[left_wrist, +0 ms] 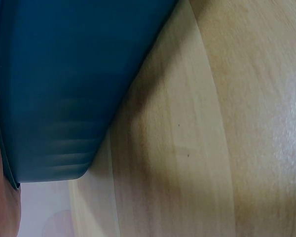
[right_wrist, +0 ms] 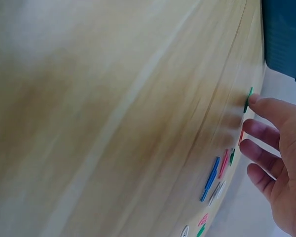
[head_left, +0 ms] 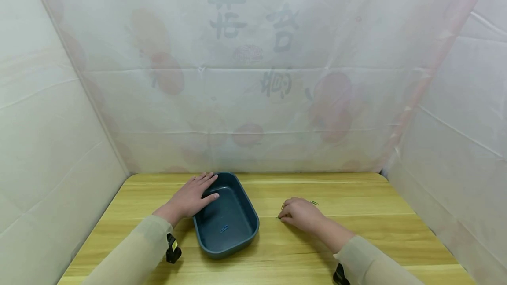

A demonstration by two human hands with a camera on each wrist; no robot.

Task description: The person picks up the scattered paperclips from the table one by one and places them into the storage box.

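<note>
A light wooden table (head_left: 356, 241) with pale grain lines fills the lower part of the head view. Behind it hangs a thin white sheet (head_left: 253, 78) printed with faded reddish round shapes and grey characters, creased in horizontal folds. Plain white panels stand at the left (head_left: 47, 144) and the right (head_left: 459, 135), closing the table in on three sides.

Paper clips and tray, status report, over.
Left hand flat on blue tray rim, steadying. Right hand fingertips on paper clips scattered on table. One clip in tray. Nothing in the way.
</note>
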